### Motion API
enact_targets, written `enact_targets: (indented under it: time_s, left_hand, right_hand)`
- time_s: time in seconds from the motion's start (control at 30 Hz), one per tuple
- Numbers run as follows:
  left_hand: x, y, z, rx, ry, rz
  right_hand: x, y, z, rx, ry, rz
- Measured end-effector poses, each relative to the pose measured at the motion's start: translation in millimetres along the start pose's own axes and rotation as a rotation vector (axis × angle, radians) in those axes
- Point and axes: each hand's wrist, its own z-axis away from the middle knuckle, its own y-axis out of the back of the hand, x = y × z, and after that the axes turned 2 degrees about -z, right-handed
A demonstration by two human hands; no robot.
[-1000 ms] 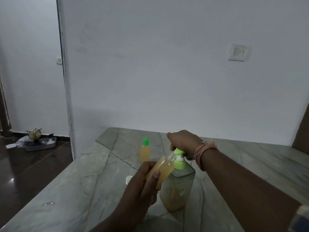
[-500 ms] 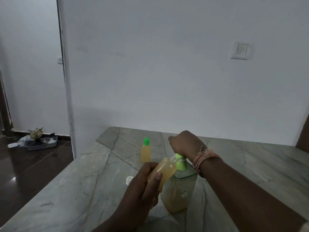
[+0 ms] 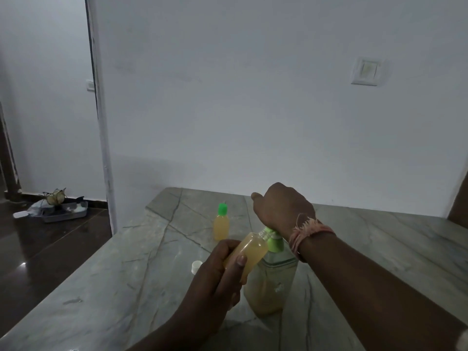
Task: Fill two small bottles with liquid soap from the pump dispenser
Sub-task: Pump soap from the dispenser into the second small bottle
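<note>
My left hand (image 3: pixel 217 272) grips a small uncapped bottle (image 3: pixel 249 250) of yellow soap, tilted with its mouth up against the spout of the pump dispenser (image 3: pixel 272 282). The dispenser is a clear squarish bottle with a green collar, part full of yellowish soap. My right hand (image 3: pixel 281 207) lies over the pump head, which it hides, fingers curled down over it. A second small bottle (image 3: pixel 221 222) with a green cap stands upright on the marble table (image 3: pixel 114 274) behind. A small white cap (image 3: pixel 196 266) lies on the table left of the dispenser.
A white wall with a light switch (image 3: pixel 367 71) rises behind the table. The table's left edge drops to a dark floor, where a tray of clutter (image 3: pixel 59 210) sits by the far wall. A dark wooden edge (image 3: pixel 459 198) shows at far right.
My right hand has pressed lower over the pump head, which showed a second ago and is now covered. My left hand keeps the tilted bottle at the spout. The view shifted slightly.
</note>
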Motion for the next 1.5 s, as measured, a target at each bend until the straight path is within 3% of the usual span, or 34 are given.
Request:
enact_targets:
  time_s: [0.2, 0.43, 0.57, 0.87, 1.03, 1.2, 1.5]
  left_hand:
    - [-1, 1, -1, -0.002, 0.014, 0.018]
    - [-1, 1, 1, -0.001, 0.019, 0.017]
    - [-1, 0, -2, 0.003, -0.003, 0.007]
    - [0, 1, 2, 0.015, 0.011, 0.023]
    - [2, 1, 2, 0.013, 0.003, 0.041]
    - [0, 2, -1, 0.008, 0.008, 0.028]
    - [1, 1, 1, 0.002, 0.017, 0.011]
  right_hand:
    - [2, -3, 0, 0.007, -0.03, 0.006]
    - [-1, -3, -12, -0.192, -0.035, -0.046]
    - [8, -9, -13, -0.133, -0.102, -0.169]
    - [5, -7, -1, -0.017, -0.066, -0.065]
    - [2, -4, -10, -0.16, -0.025, -0.071]
    - [6, -8, -7, 0.003, -0.042, -0.102]
    - [1, -4, -10, -0.147, 0.015, 0.035]
